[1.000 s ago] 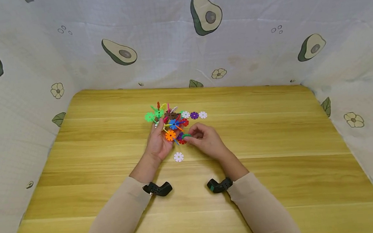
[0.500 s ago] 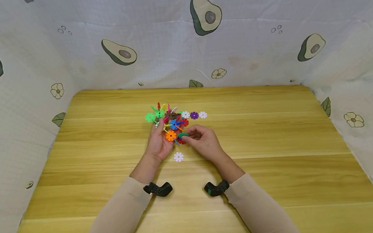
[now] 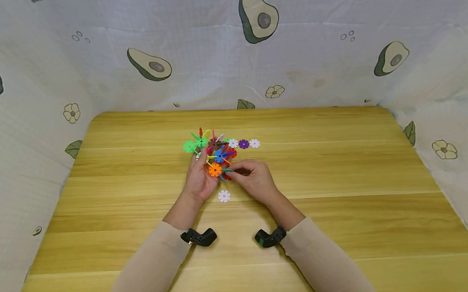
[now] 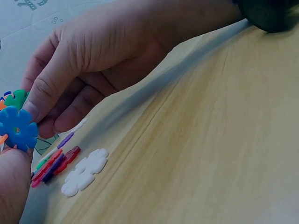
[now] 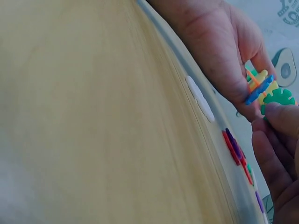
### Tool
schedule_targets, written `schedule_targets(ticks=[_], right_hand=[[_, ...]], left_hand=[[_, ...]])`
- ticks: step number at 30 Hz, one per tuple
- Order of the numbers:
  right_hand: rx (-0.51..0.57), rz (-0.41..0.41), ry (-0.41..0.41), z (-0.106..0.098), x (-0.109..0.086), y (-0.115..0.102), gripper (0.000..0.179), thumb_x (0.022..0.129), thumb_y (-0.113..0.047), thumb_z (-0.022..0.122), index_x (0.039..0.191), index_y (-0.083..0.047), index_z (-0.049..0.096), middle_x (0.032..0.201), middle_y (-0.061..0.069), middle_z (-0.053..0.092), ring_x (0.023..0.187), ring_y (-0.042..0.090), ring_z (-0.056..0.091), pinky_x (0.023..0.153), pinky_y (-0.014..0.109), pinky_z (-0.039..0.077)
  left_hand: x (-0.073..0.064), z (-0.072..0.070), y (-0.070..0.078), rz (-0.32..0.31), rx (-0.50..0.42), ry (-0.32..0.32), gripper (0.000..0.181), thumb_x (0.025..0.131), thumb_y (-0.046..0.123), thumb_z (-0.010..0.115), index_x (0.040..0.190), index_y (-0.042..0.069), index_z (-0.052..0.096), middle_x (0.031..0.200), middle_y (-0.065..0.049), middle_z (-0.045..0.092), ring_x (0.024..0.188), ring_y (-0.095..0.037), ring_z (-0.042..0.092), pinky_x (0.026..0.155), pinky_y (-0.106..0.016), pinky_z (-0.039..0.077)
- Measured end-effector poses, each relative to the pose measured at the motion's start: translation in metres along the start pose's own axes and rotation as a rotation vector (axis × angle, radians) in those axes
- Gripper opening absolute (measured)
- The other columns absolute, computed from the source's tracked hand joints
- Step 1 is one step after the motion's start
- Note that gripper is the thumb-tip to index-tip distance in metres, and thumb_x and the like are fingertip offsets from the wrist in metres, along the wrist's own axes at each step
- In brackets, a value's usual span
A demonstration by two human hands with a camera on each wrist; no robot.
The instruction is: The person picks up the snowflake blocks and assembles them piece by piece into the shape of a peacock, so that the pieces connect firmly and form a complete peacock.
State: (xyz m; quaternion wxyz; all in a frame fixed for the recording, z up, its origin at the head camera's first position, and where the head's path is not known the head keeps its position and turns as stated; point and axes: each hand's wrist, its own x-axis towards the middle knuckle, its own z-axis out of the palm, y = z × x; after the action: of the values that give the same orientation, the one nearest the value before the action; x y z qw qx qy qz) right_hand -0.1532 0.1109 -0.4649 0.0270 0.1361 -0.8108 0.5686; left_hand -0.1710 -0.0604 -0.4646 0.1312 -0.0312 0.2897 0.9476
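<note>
My left hand (image 3: 198, 178) holds a cluster of interlocking plastic flower discs, its thumb over the near left side. An orange disc (image 3: 215, 170) and a blue disc (image 3: 220, 156) face up in it; two light green discs are at its far left. Between thumb and fingers, my right hand (image 3: 257, 177) pinches a darker green disc (image 5: 280, 97), seen edge-on in the head view. That disc's edge meets the right side of the cluster, beside the orange disc. In the left wrist view a blue disc (image 4: 17, 129) sits just below the right thumb.
A loose white disc (image 3: 223, 196) lies on the wooden table (image 3: 343, 165) in front of the hands. Beyond the right hand, a purple disc (image 3: 244, 144) lies between two white ones. Red and purple discs rest on the table behind the cluster. An avocado-print cloth (image 3: 213, 88) hangs behind.
My right hand has moved a little left and brought the green disc against the cluster. The green disc has turned, from lying flatter to edge-on. My left hand has barely moved.
</note>
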Motion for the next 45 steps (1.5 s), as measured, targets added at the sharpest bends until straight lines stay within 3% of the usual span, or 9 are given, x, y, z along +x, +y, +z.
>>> schedule_targets(ticks=[4,12,17,22,26,30,40,43,45], right_hand=[[-0.061,-0.045,0.012,-0.0005,-0.0004,0.0004,0.008,0.086,-0.011,0.082,0.092,-0.005,0.081,0.094,0.010,0.079,0.082,0.010,0.070,0.071,0.018,0.059],[-0.107,-0.121,0.009,-0.0002,-0.0001,0.0029,0.007,0.086,-0.010,0.082,0.091,-0.005,0.081,0.093,0.010,0.079,0.083,0.015,0.072,0.072,0.018,0.059],[-0.106,-0.141,0.012,0.0001,-0.0006,0.0028,0.007,0.085,-0.008,0.083,0.090,-0.004,0.081,0.093,0.010,0.079,0.082,0.016,0.073,0.071,0.018,0.059],[-0.097,-0.126,0.004,0.0008,-0.0011,0.0015,0.006,0.086,-0.008,0.082,0.090,-0.004,0.081,0.093,0.010,0.079,0.084,0.018,0.073,0.073,0.019,0.060],[-0.109,-0.130,0.009,0.0019,-0.0013,0.0018,0.005,0.086,-0.008,0.082,0.090,-0.004,0.082,0.093,0.009,0.080,0.086,0.020,0.074,0.075,0.021,0.061],[-0.109,-0.153,0.027,0.0046,-0.0022,0.0023,0.006,0.085,-0.009,0.083,0.088,-0.004,0.082,0.092,0.010,0.080,0.085,0.021,0.076,0.074,0.021,0.061],[-0.085,-0.153,0.054,0.0089,-0.0044,0.0009,0.008,0.084,-0.009,0.084,0.091,-0.005,0.083,0.093,0.010,0.080,0.086,0.023,0.076,0.074,0.020,0.060],[-0.105,-0.146,0.043,0.0084,-0.0042,0.0021,0.011,0.085,-0.011,0.083,0.095,-0.006,0.082,0.096,0.010,0.080,0.086,0.021,0.076,0.073,0.020,0.061],[-0.111,-0.140,0.026,0.0068,-0.0041,0.0025,0.013,0.086,-0.011,0.083,0.098,-0.005,0.081,0.098,0.011,0.080,0.085,0.021,0.076,0.073,0.021,0.062]], left_hand=[[-0.0005,0.0003,-0.0004,0.003,0.000,-0.003,0.030,0.112,0.031,0.030,0.140,0.026,0.038,0.168,-0.015,0.026,0.123,-0.017,0.063,0.116,-0.049,0.043],[-0.0017,-0.0002,-0.0005,-0.005,0.008,0.003,0.028,0.112,0.034,0.030,0.138,0.030,0.038,0.154,-0.007,0.045,0.125,-0.020,0.062,0.119,-0.049,0.039],[-0.0019,0.0004,-0.0001,-0.009,0.017,0.005,0.033,0.112,0.034,0.029,0.144,0.028,0.033,0.160,-0.011,0.039,0.134,-0.026,0.057,0.118,-0.049,0.039],[-0.0009,0.0020,-0.0001,-0.028,0.034,0.009,0.054,0.112,0.032,0.030,0.160,0.028,0.006,0.168,-0.015,0.026,0.151,-0.036,0.036,0.118,-0.048,0.040],[-0.0010,0.0028,-0.0010,-0.030,0.037,0.026,0.065,0.111,0.032,0.032,0.160,0.034,-0.011,0.168,-0.013,0.028,0.153,-0.037,0.032,0.119,-0.048,0.039],[-0.0011,0.0033,-0.0027,-0.015,0.047,0.009,0.059,0.112,0.031,0.031,0.161,0.031,-0.001,0.168,-0.012,0.027,0.154,-0.035,0.031,0.124,-0.050,0.032],[-0.0009,0.0045,-0.0060,0.004,0.060,-0.005,0.055,0.112,0.029,0.030,0.161,0.027,0.006,0.169,-0.010,0.026,0.156,-0.031,0.026,0.129,-0.048,0.024],[-0.0004,0.0030,-0.0042,0.004,0.049,0.002,0.052,0.112,0.030,0.030,0.161,0.027,0.011,0.168,-0.008,0.028,0.156,-0.029,0.028,0.128,-0.046,0.026],[-0.0001,0.0015,-0.0014,0.006,0.033,0.017,0.045,0.112,0.032,0.030,0.156,0.027,0.021,0.164,-0.008,0.035,0.152,-0.028,0.036,0.124,-0.043,0.035]])
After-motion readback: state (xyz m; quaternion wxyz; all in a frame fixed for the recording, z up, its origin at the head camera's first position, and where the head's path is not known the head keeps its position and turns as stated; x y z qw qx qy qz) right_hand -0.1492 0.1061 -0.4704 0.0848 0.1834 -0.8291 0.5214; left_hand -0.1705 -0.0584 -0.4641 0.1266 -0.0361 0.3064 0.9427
